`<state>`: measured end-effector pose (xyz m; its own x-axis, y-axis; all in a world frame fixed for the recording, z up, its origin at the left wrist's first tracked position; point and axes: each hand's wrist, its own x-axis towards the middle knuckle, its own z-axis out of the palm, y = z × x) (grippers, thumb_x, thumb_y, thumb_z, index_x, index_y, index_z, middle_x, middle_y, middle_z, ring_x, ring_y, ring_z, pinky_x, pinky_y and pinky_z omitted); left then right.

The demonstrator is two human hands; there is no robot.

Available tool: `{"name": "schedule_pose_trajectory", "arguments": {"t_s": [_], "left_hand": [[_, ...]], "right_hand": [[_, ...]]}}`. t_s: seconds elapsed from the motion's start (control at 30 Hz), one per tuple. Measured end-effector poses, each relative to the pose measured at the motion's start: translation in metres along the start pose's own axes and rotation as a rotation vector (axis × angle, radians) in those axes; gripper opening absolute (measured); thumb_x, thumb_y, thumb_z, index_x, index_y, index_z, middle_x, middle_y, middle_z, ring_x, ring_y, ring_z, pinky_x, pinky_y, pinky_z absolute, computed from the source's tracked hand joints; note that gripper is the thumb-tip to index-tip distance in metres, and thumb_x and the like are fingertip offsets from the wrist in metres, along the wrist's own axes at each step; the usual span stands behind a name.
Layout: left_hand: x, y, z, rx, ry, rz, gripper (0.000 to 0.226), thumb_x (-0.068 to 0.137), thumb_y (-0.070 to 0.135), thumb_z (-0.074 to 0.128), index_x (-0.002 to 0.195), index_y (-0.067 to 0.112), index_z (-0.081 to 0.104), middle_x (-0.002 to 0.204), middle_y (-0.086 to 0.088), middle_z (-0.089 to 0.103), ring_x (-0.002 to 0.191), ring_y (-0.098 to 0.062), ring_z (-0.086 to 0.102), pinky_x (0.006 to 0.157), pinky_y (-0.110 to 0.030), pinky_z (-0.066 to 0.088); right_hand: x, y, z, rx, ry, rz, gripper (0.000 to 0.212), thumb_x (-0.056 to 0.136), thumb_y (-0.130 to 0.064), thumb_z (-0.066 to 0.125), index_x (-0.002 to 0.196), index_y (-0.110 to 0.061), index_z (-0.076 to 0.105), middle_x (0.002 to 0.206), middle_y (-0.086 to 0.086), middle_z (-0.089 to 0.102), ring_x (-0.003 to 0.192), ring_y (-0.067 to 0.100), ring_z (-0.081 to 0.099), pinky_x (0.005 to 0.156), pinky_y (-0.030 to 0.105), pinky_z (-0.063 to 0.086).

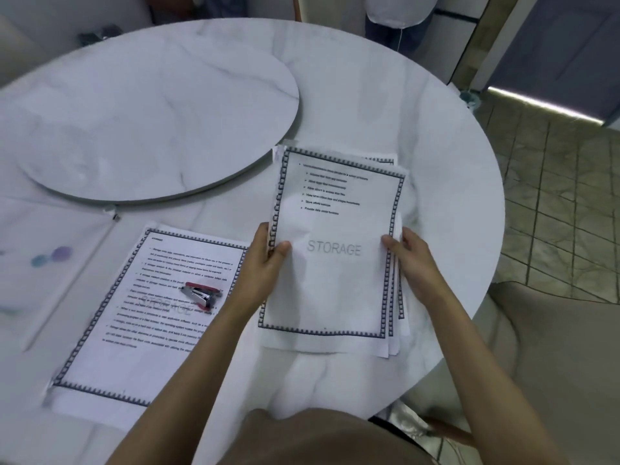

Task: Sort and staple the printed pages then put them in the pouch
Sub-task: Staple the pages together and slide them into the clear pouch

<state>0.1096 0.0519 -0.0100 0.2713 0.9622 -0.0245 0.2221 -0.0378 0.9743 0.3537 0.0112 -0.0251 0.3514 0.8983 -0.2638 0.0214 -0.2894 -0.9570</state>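
A round marble-look table (419, 129) fills the view, with tiled floor past its edge at three o'clock. The left hand (265, 260) pinches the left edge of a stack of printed pages (335, 290), thumb on top and fingers beneath. The right hand (411, 260) pinches the opposite edge the same way. The sheets are fanned out of line along the right and bottom, so squaring them up looks to be the step in hand. At nine o'clock from the stack a second set of pages (134, 330) lies flat with the red stapler (200, 293) resting on it; whether it is stapled I cannot tell. Further out at nine lies the clear zip pouch (50, 229), blurred. At eleven sits a raised round disc (151, 122). Stapling the held stack and filling the pouch appear left to do.
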Motion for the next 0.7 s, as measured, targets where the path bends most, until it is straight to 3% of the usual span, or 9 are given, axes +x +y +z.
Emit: {"name": "schedule_pose_trajectory", "arguments": {"t_s": [0.07, 0.13, 0.23, 0.37, 0.47, 0.53, 0.6, 0.7], "left_hand": [[0.0, 0.004, 0.001, 0.044, 0.086, -0.001, 0.015, 0.096, 0.015, 0.047, 0.111, 0.016, 0.045, 0.093, 0.015, 0.058, 0.079, 0.008, 0.055, 0.069, -0.014, 0.043], [0.0, 0.013, 0.005, 0.077, 0.168, 0.01, 0.014, 0.098, 0.012, 0.041, 0.111, 0.016, 0.04, 0.087, 0.014, 0.054, 0.074, 0.003, 0.052, 0.062, -0.015, 0.041], [-0.003, 0.032, 0.009, 0.065, 0.263, 0.117, 0.012, 0.098, 0.013, 0.039, 0.107, 0.019, 0.034, 0.083, 0.013, 0.053, 0.066, 0.008, 0.05, 0.061, -0.013, 0.041], [-0.01, 0.05, 0.011, -0.071, 0.304, 0.233, 0.016, 0.096, 0.013, 0.045, 0.11, 0.016, 0.037, 0.095, 0.015, 0.055, 0.079, 0.01, 0.055, 0.073, -0.011, 0.046], [-0.014, 0.036, 0.01, -0.155, 0.291, 0.179, 0.027, 0.089, 0.025, 0.05, 0.114, 0.024, 0.041, 0.102, 0.019, 0.058, 0.092, 0.008, 0.058, 0.084, -0.017, 0.047], [-0.018, 0.022, 0.013, -0.158, 0.256, 0.089, 0.034, 0.088, 0.029, 0.055, 0.12, 0.028, 0.044, 0.11, 0.019, 0.059, 0.1, 0.009, 0.057, 0.096, -0.026, 0.047], [-0.023, 0.013, 0.018, -0.16, 0.236, 0.028, 0.036, 0.091, 0.025, 0.057, 0.125, 0.022, 0.046, 0.12, 0.007, 0.06, 0.106, 0.009, 0.056, 0.103, -0.032, 0.044], [-0.026, 0.013, 0.023, -0.184, 0.241, -0.014, 0.045, 0.088, 0.023, 0.062, 0.129, 0.013, 0.047, 0.123, -0.001, 0.061, 0.103, 0.009, 0.058, 0.1, -0.023, 0.045]], "right_hand": [[-0.001, -0.006, 0.0, -0.03, 0.034, -0.085, 0.015, 0.094, -0.014, 0.051, 0.106, -0.011, 0.059, 0.111, 0.019, 0.064, 0.097, 0.026, 0.062, 0.088, 0.035, 0.05], [-0.004, -0.018, 0.004, -0.069, 0.072, -0.21, 0.009, 0.095, -0.016, 0.05, 0.091, -0.014, 0.058, 0.089, 0.021, 0.061, 0.078, 0.03, 0.053, 0.079, 0.04, 0.047], [-0.014, -0.044, 0.012, -0.019, 0.157, -0.385, 0.023, 0.097, -0.017, 0.047, 0.075, -0.021, 0.044, 0.069, 0.003, 0.04, 0.065, 0.008, 0.037, 0.062, 0.02, 0.034], [-0.026, -0.06, 0.018, 0.117, 0.196, -0.512, 0.022, 0.095, -0.022, 0.047, 0.083, -0.005, 0.045, 0.081, 0.006, 0.044, 0.076, 0.014, 0.041, 0.073, 0.026, 0.037], [-0.033, -0.052, 0.024, 0.207, 0.164, -0.484, 0.006, 0.094, -0.024, 0.049, 0.09, -0.022, 0.054, 0.086, -0.017, 0.06, 0.083, -0.002, 0.055, 0.08, 0.016, 0.045], [-0.037, -0.036, 0.029, 0.205, 0.132, -0.437, 0.007, 0.094, -0.025, 0.049, 0.096, -0.027, 0.055, 0.092, -0.017, 0.062, 0.089, -0.005, 0.058, 0.084, 0.014, 0.045], [-0.042, -0.022, 0.033, 0.214, 0.122, -0.384, 0.015, 0.096, -0.018, 0.048, 0.102, -0.029, 0.056, 0.101, -0.015, 0.063, 0.097, -0.005, 0.059, 0.092, 0.017, 0.046], [-0.046, -0.017, 0.036, 0.229, 0.131, -0.354, 0.019, 0.095, -0.017, 0.049, 0.107, -0.029, 0.055, 0.107, -0.015, 0.063, 0.101, -0.005, 0.059, 0.095, 0.017, 0.045]]}}
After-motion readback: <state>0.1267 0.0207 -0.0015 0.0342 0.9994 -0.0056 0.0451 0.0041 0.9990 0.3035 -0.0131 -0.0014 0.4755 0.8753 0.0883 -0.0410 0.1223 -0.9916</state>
